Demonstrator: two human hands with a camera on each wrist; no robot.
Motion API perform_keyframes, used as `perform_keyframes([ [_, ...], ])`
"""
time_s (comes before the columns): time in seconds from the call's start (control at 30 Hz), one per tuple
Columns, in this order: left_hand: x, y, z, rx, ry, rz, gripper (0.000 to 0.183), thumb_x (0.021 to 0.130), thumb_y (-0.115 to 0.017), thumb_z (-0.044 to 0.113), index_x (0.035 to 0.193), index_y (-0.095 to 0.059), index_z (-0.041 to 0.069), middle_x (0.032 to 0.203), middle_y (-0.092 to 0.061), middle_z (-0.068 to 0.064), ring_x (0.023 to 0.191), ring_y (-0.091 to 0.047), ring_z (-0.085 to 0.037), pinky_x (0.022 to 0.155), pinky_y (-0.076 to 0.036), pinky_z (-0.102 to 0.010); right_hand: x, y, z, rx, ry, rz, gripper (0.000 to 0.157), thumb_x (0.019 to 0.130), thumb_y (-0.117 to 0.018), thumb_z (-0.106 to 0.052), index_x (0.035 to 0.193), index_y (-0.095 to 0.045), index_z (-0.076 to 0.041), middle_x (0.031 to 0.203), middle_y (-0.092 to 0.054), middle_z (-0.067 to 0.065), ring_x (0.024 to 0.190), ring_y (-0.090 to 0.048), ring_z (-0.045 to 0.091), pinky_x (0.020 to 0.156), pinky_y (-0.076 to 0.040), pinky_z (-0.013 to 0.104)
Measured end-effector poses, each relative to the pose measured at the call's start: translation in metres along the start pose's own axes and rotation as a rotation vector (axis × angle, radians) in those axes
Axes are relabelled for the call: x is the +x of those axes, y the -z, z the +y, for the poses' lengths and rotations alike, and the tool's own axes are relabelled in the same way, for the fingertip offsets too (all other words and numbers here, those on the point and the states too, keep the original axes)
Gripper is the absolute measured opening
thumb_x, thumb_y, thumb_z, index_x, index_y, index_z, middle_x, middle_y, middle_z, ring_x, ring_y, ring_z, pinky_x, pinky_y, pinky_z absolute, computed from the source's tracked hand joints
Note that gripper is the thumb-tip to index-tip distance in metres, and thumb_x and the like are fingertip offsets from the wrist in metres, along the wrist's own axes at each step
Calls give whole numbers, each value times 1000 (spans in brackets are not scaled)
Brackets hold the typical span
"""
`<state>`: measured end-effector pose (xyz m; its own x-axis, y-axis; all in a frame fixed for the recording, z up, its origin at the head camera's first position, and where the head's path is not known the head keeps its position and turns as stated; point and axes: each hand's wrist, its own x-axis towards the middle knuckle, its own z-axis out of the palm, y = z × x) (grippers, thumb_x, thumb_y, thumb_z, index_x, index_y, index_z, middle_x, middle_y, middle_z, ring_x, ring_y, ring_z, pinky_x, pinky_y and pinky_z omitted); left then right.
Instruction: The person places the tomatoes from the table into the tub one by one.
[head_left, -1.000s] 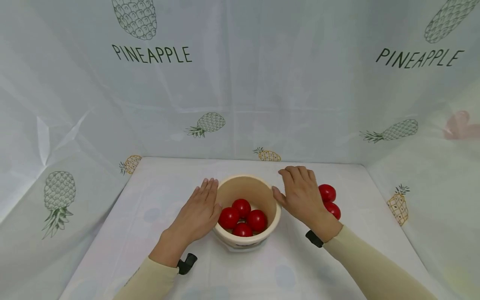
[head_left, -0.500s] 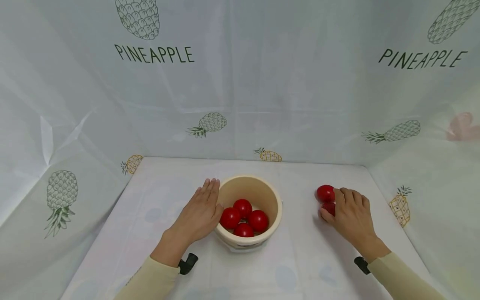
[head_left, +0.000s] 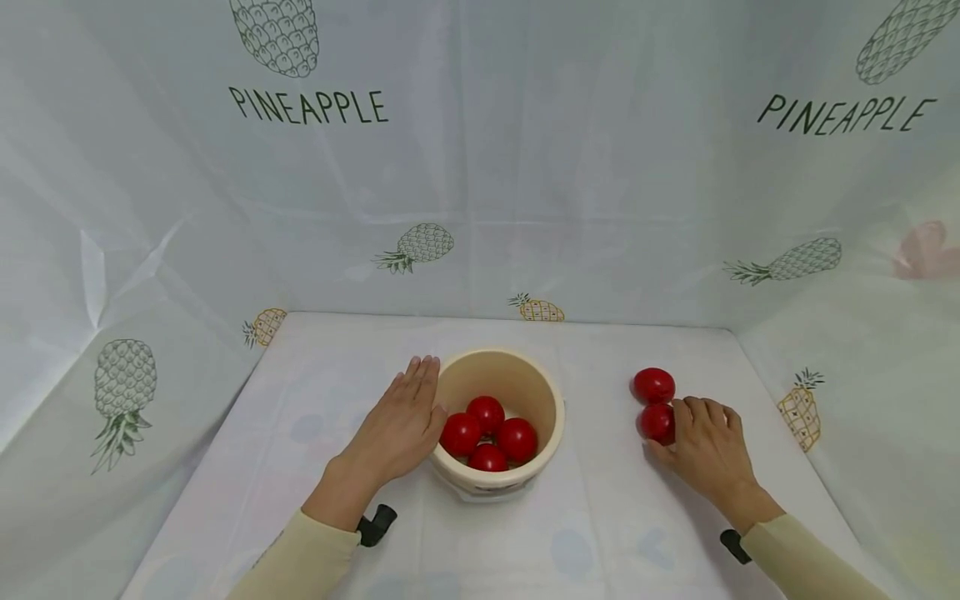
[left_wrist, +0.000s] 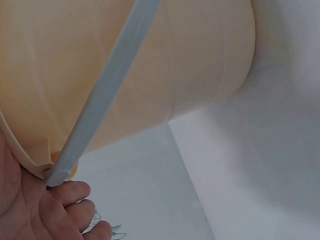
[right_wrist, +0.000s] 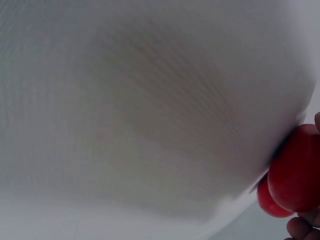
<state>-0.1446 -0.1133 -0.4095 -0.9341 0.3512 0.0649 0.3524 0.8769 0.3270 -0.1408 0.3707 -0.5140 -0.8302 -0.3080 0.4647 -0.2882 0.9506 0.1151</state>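
A cream bucket (head_left: pixel 542 450) with a grey carrying handle (left_wrist: pixel 102 95) stands at the middle of the table. Several glossy red balls (head_left: pixel 517 440) lie inside it. My left hand (head_left: pixel 393 425) rests against the bucket's left rim, its fingers straight and close together; the left wrist view has the palm beside the handle's end. Over on the right, my right hand (head_left: pixel 708 446) has its thumb and curled fingers around the near side of a smooth, rounded red ball (head_left: pixel 657 423). Another red ball (head_left: pixel 654 385) lies just behind, right up against it.
A white cloth covers the table (head_left: pixel 600 517), and a pineapple-printed sheet (head_left: pixel 600 167) rises behind it and along both sides. Between the bucket and the two red balls lies a stretch of bare cloth.
My right hand has gone from the bucket's right rim to the two red balls on the right, its fingers now at the nearer one. The left hand has stayed at the bucket.
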Motion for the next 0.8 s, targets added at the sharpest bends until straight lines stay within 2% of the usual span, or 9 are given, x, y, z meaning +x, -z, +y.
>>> perform_keyframes([
  [0.07,0,0,1,2,0,-2,70,110,-45,33,166,-22,-2,173,-26,-18,163,-17,-34,131,-20,-51,-1,-3,1,-1,1,8,91,99,-31,-77,114,-57,9,105,-63,27,106,-58,48,86,-46,67],
  [0.13,1,0,1,1,-2,1,70,110,-46,32,166,-22,-2,173,-27,-18,163,-18,-34,131,-21,-52,-1,-5,1,-8,4,25,97,99,-18,-78,113,-57,9,103,-63,27,105,-58,48,85,-47,67],
  [0.2,1,0,1,0,0,1,70,110,-46,32,166,-22,-2,173,-26,-18,163,-17,-34,131,-21,-52,-2,-7,2,-9,6,43,94,100,-20,-75,110,-57,10,100,-63,28,102,-59,49,84,-47,67],
  [0.27,0,0,2,-8,3,-1,70,110,-46,32,166,-22,-2,173,-26,-18,163,-17,-35,131,-21,-52,-3,-8,2,-11,11,59,85,100,-29,-69,107,-57,11,98,-63,28,100,-59,49,82,-48,66],
  [0.37,0,0,2,-14,5,-7,70,110,-46,33,166,-22,-2,173,-25,-18,163,-17,-34,132,-20,-52,-4,-7,2,-10,10,67,74,96,-43,-61,104,-57,11,96,-63,30,96,-59,49,79,-48,64],
  [0.43,0,0,1,-12,4,-7,70,110,-46,33,166,-22,-2,173,-25,-18,163,-17,-35,131,-21,-52,-2,-6,0,-15,9,67,72,92,-48,-59,103,-56,11,96,-62,30,95,-58,49,77,-48,63],
  [0.57,-1,0,2,-8,3,-6,70,110,-46,33,166,-22,-2,174,-25,-17,163,-17,-35,131,-21,-52,6,-2,-2,-20,13,85,78,95,-40,-65,103,-56,11,96,-62,31,91,-56,48,72,-47,59],
  [0.67,-1,0,2,-11,3,-4,70,110,-46,33,166,-22,-2,174,-25,-18,163,-17,-35,131,-20,-52,17,3,-5,-24,30,130,82,95,-34,-67,101,-55,12,92,-62,31,86,-56,48,68,-46,58],
  [0.8,0,0,1,-9,-1,-4,70,110,-46,33,166,-21,-3,174,-25,-18,163,-17,-35,131,-20,-52,36,13,-12,-19,62,211,75,89,-41,-62,96,-55,11,86,-61,29,81,-56,46,63,-45,55],
])
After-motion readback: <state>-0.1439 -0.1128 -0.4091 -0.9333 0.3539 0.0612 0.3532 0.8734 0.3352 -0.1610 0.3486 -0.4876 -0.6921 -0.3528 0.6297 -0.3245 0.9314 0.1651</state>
